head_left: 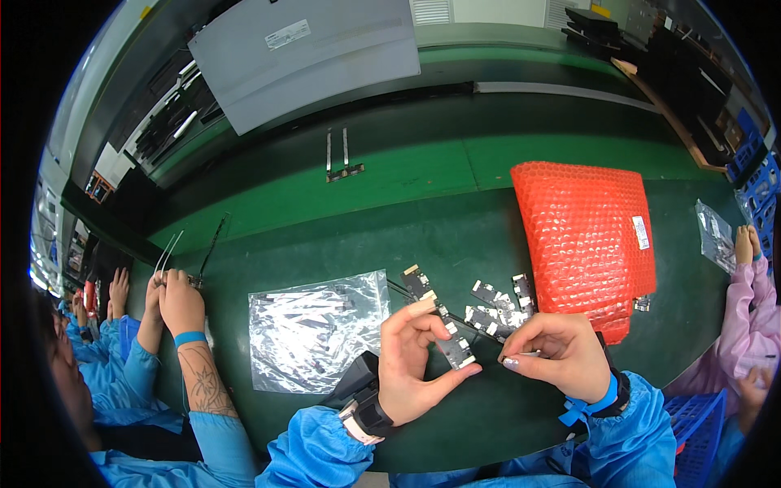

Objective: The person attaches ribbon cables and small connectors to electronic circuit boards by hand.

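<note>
My left hand (411, 362) holds a small dark circuit board (455, 348) with white connectors, pinched by its edges between thumb and fingers. To its right, my right hand (565, 354) has thumb and forefinger pressed together. A sliver of something pale shows at those fingertips, too small to name. Just beyond both hands lies a loose pile of similar small boards (498, 311) with white connectors and dark cables. A clear plastic bag (317, 333) with dark strip-like parts inside lies flat to the left of my left hand.
Red bubble wrap (582, 236) lies at the right of the green table (439, 232). Farther back sit a small board with two upright strips (346, 171) and a grey panel (309, 57). Co-workers' hands work at left (175, 301) and right (747, 246). A blue crate (700, 435) stands lower right.
</note>
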{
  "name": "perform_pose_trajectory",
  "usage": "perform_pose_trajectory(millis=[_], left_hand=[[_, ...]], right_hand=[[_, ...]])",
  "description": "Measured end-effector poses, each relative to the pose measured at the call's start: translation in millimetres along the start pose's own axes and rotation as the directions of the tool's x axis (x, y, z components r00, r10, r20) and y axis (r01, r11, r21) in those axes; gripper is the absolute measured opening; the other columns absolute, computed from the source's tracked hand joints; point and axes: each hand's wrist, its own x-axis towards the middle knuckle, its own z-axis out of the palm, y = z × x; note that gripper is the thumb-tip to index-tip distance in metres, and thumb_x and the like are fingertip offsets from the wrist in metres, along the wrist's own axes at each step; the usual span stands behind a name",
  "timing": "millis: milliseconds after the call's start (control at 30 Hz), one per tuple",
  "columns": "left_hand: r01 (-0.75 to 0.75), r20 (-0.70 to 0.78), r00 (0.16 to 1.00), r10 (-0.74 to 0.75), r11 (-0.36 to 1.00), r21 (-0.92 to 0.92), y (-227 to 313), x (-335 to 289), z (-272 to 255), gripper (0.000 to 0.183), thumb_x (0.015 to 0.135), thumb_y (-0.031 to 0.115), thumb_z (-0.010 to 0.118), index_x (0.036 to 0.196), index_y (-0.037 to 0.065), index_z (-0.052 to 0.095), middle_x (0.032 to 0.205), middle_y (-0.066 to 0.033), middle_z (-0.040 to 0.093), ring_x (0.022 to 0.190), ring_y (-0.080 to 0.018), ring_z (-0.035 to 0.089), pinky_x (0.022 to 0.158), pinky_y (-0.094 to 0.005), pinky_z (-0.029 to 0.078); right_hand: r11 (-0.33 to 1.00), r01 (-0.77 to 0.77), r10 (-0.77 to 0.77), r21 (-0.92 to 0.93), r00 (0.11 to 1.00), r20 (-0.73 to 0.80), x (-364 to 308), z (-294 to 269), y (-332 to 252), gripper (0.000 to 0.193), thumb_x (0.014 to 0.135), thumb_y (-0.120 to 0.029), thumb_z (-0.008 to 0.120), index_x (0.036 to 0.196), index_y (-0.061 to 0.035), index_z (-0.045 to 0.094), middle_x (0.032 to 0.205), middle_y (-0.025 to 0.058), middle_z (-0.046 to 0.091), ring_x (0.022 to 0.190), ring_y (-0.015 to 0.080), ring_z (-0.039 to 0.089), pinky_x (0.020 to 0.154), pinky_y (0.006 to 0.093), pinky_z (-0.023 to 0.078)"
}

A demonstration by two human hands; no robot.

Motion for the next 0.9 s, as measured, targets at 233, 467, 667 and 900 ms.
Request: perform_pose_trajectory(millis=[233,467,667,900], left_hand=[[0.019,0.11,0.994,-0.011,0.997,-0.072,12,7,-4,0.09,0.058,-0.005,0.069,0.129,0.005,0.016,0.095,-0.0143,0.049,0.091,-0.0195,0.048,0.087,-0.0331,0.035],[0.169,0.449,0.891,-0.061,0.964,-0.204,30,13,-12,0.085,0.065,-0.009,0.058,0.128,0.008,0.004,0.104,-0.0213,0.051,0.1,-0.0283,0.051,0.093,-0.0411,0.036],[0.321,0.414,0.865,-0.285,0.947,-0.018,45,7,6,0.09,0.063,-0.005,0.064,0.134,0.01,0.01,0.094,-0.0135,0.052,0.085,-0.019,0.051,0.078,-0.031,0.042],[0.032,0.744,0.656,-0.128,0.989,0.142,46,35,14,0.064,0.07,-0.007,0.048,0.122,0.003,0.012,0.106,-0.0178,0.052,0.094,-0.0237,0.054,0.084,-0.033,0.042]], right_hand=[[0.999,-0.043,0.044,0.012,0.996,-0.08,-8,4,-23,0.01,0.079,0.006,0.059,0.089,0.0045,0.057,0.084,0.0078,0.062,0.071,0.0105,0.059,0.069,0.0216,0.048],[0.958,0.137,-0.145,-0.253,0.989,-0.015,-17,-11,-33,0.018,0.08,0.0,0.059,0.098,0.0021,0.06,0.092,0.0061,0.062,0.086,0.0104,0.058,0.075,0.0235,0.047],[0.916,0.258,-0.295,-0.306,0.952,-0.08,-27,-24,-53,0.021,0.079,-0.002,0.061,0.1,0.0011,0.06,0.091,0.0075,0.064,0.084,0.0123,0.061,0.074,0.0254,0.049],[0.857,0.286,-0.228,-0.428,0.956,0.182,-30,-44,-52,0.011,0.071,-0.011,0.067,0.079,-0.0045,0.067,0.085,0.0072,0.065,0.074,0.019,0.063,0.064,0.0283,0.05]])
